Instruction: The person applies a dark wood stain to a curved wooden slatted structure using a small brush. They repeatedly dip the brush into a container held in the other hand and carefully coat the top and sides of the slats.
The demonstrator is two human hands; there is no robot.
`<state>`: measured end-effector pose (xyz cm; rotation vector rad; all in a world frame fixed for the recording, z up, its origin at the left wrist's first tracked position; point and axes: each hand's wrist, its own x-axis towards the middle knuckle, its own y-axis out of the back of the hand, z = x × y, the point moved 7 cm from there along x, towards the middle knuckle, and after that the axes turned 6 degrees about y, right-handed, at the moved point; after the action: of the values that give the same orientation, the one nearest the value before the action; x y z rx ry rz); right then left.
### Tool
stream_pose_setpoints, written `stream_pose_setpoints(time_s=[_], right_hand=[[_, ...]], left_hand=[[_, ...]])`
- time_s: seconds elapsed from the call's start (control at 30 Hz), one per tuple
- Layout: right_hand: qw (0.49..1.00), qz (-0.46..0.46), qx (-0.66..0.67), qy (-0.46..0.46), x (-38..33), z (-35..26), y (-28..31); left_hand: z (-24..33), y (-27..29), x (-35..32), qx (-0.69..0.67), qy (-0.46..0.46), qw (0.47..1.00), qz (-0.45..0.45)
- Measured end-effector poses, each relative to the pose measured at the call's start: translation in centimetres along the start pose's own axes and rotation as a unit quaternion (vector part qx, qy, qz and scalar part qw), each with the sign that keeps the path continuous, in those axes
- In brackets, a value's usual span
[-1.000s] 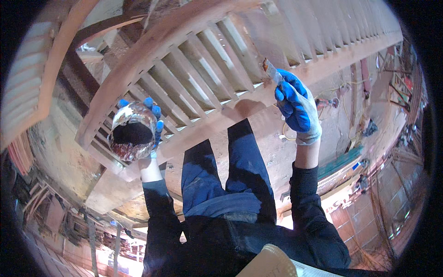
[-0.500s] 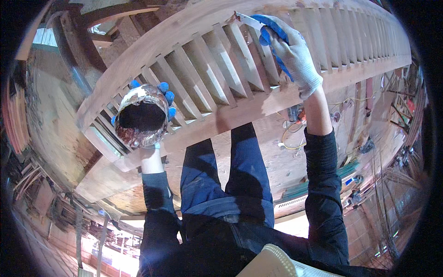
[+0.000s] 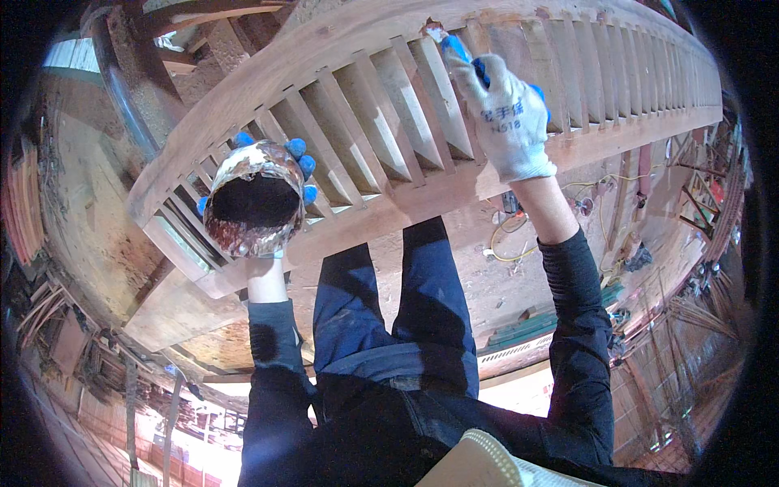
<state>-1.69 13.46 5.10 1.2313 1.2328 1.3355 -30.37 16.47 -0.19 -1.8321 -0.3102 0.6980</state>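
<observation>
My left hand (image 3: 304, 166), in a white glove with blue fingertips, is wrapped round a crusted, roundish pot (image 3: 254, 235) whose brown and white residue coats the rim. The inside looks dark. In the white glove of my right hand (image 3: 507, 122) is a putty knife (image 3: 448, 40), its smeared tip touching a small brown spot on the far rail of a curved wooden slatted frame (image 3: 357, 223). The fingers hide most of the handle. Both hands are over the frame, the pot above its left end.
A dark curved metal bar (image 3: 122, 89) stands beyond the frame at the left. On the dusty floor to the right lie a yellow cord (image 3: 507, 258) and green strips (image 3: 527, 331). My legs (image 3: 353, 300) are close to the frame's near edge.
My right hand has turned, its back now facing up, and has shifted slightly nearer me. The blade's tip has moved a little right along the far rail. The pot has shifted slightly right.
</observation>
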Motion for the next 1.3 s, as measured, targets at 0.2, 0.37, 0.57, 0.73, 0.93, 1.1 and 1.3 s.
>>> stream_pose_setpoints(time_s=[0.2, 0.37, 0.57, 0.73, 0.93, 1.1, 1.3], right_hand=[[0.996, 0.058, 0.048, -0.040, 1.2, 0.8, 2.2], [0.999, 0.028, -0.029, 0.011, 2.0, -0.3, 1.9], [0.999, 0.031, -0.014, -0.012, 2.2, 1.6, 2.9], [1.000, -0.020, -0.006, -0.021, 1.3, 0.7, 2.7], [0.994, 0.021, 0.093, -0.048, 1.5, 0.3, 3.0], [0.998, 0.041, 0.052, -0.021, 2.7, -2.3, 2.0], [0.995, -0.001, 0.094, -0.022, 0.5, -2.2, -0.8]], left_hand=[[0.1, 0.0, -0.2, -0.016, 0.001, 1.000, -0.010], [0.7, 1.4, -0.4, -0.026, 0.007, 1.000, 0.009], [0.2, 0.2, -0.1, -0.009, 0.002, 1.000, -0.009], [0.1, 0.1, -0.1, -0.002, -0.002, 1.000, -0.012], [0.4, 1.3, -0.2, -0.038, 0.005, 0.999, 0.001], [0.2, 0.3, -0.1, -0.020, -0.001, 1.000, -0.017], [0.5, 1.0, -0.1, -0.025, 0.010, 1.000, -0.007]])
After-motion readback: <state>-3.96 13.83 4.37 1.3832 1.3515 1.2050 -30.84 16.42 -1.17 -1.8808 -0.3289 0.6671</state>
